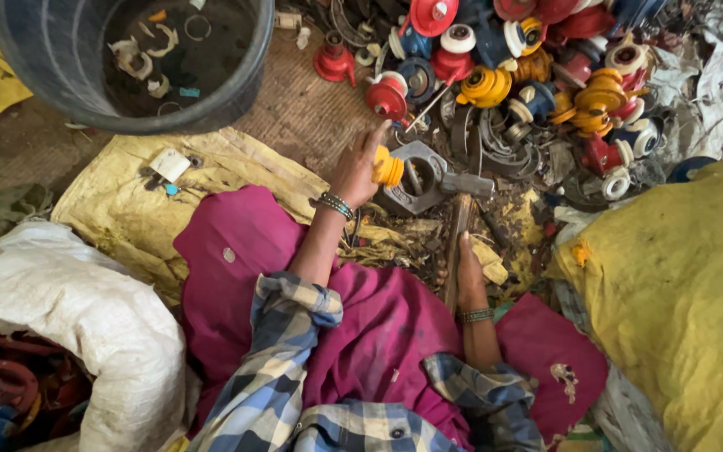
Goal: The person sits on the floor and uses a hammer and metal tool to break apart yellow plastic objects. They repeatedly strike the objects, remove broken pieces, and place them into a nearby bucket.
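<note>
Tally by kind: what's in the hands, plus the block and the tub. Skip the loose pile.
Yellow plastic spool, in left hand: 1
Hammer, handle in right hand: 1
Grey metal block, beside the spool: 1
Black tub: 1
Total: 4

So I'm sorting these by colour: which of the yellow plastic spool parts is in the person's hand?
The small yellow ribbed spool gripped by the left hand, beside the grey metal block. The other yellow spools lie untouched in the pile beyond.
</note>
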`<state>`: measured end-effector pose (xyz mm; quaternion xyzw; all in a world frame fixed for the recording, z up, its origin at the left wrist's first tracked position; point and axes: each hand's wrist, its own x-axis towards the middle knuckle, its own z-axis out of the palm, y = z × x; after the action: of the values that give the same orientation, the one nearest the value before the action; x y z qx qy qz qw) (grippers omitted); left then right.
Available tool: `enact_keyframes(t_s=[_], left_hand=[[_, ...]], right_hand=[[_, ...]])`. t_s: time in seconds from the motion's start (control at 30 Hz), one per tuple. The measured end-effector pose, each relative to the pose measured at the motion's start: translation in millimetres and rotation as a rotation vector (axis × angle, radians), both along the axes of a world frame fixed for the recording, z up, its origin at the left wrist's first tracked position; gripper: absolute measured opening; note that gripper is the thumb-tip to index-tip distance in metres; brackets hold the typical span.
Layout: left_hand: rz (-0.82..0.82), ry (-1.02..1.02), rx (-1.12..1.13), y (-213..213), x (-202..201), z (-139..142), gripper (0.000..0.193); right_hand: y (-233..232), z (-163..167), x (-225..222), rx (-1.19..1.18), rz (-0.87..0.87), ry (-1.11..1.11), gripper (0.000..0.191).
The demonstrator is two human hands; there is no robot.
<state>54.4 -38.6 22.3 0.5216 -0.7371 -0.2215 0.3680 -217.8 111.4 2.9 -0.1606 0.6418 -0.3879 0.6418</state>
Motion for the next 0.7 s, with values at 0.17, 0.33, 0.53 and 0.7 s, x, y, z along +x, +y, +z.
enact_keyframes(t_s=[0.17,0.33,0.53,0.7], left_hand=[[-0.041,-0.017,0.008,0,6,-3,0.109],[-0.015,-0.049,0.148,3,5,-4,0.105],[0.069,-0.214,0.232,11,8,4,0.109],[0.091,-0.316,0.258,14,11,14,0.107]], right_hand=[[-1,9,5,-0.013,0.026,0.072,0.056],[4,13,8,-0.119,0.085,0.179,0.050],[14,18,32,-0.348,0.174,0.380,0.030],[21,75,53,-0.445,0.265,0.635,0.025]])
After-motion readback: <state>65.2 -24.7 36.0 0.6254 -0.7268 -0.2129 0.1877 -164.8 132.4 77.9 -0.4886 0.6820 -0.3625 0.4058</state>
